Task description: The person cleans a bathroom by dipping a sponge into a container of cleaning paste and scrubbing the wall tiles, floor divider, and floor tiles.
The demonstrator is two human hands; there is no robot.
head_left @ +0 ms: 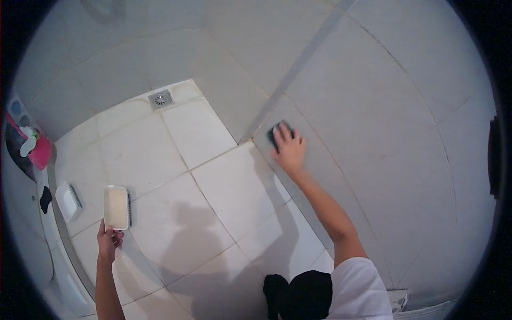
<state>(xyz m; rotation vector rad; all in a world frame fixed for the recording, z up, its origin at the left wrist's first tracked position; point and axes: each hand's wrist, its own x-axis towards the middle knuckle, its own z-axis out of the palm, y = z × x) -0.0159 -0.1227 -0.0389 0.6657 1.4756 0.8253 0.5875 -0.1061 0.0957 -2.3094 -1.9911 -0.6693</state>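
Observation:
My left hand (109, 243) grips the near end of a white rectangular plastic tub (127, 207), fingers and thumb closed on its edge. Pale beige stuff (116, 206) lies inside the tub. Up on the grey tiled wall (362, 138), my right hand (289, 151) presses a dark scrubbing pad (272, 140) flat to the surface, just above the floor beside the wall corner. The hand covers much of the pad. Left of the tub, a white rectangular lid or tray (68, 201) rests near the raised edge.
A metal floor drain (161, 99) sits by the far wall. White floor tiles (154, 154) spread between the hands. At the left are a pink container (40, 153) and a small black item (46, 200) on a white ledge. My dark-clad leg (306, 293) shows at the bottom.

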